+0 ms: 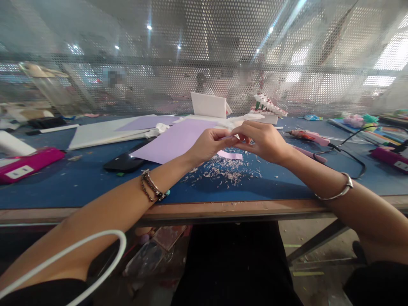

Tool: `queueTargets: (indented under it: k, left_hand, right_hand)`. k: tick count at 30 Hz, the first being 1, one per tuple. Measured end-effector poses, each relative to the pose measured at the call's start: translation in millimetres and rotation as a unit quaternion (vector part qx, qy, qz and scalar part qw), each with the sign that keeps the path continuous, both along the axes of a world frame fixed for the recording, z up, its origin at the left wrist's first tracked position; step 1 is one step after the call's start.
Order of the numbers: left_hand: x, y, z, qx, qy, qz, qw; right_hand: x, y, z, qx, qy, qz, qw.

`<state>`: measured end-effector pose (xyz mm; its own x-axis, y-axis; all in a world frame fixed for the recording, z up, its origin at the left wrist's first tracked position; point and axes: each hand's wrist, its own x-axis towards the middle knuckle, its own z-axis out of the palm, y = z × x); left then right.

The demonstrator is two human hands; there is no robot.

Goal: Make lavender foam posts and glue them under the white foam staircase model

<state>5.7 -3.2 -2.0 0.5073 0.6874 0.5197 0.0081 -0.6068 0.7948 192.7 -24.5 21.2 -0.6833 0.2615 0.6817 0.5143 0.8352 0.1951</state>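
Lying at your far left on the blue tabletop point(89, 191) is a magenta plastic block with a white panel point(47, 161), with a white rounded piece point(12, 144) just behind it. Next come flat white sheets point(92, 134), then a flat black phone-like slab point(117, 163), partly covered by a large lilac rectangular sheet point(175, 138) that runs behind your left hand point(207, 146). A white upright board point(208, 105) stands farther back. Directly below your fingers, a curved pale lilac strip point(232, 156) and a scatter of fine pale shavings point(229, 173) take up the near work area. Past your right hand point(266, 140) sit a white-and-red tiered model point(267, 106), a pink tool with an orange-red front point(309, 136), a looping black cable point(353, 146) and a second magenta block point(390, 158).

You hold a small lilac piece point(227, 137) just above the tabletop, pinched between your left thumb and fingers. Your right fingers bend in to meet your left fingertips; you cannot tell whether they grip it too. Only a narrow, smooth-looking sliver shows; your fingers hide the rest of its shape.
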Motion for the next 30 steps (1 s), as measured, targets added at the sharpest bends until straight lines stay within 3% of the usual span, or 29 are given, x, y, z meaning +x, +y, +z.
queueTargets:
  k: [6, 16, 25, 30]
  left_hand:
    - [-2.7, 3.6, -1.2, 0.015, 0.01, -0.013, 1.0]
    - [3.2, -2.3, 0.1, 0.021, -0.017, 0.062, 0.998]
    - [1.1, -2.0, 1.4, 0.007, 0.004, 0.013, 1.0]
    - [1.3, -1.1, -1.3, -0.016, -0.002, 0.026, 1.0]
  right_hand:
    - [3.0, 2.9, 0.6, -0.006, 0.008, 0.012, 1.0]
    - [5.4, 5.3, 0.7, 0.037, -0.01, -0.001, 0.999]
    - [6.8, 6.5, 1.4, 0.009, -0.009, 0.009, 1.0]
    - [4.6, 5.9, 0.0, 0.02, -0.001, 0.017, 1.0]
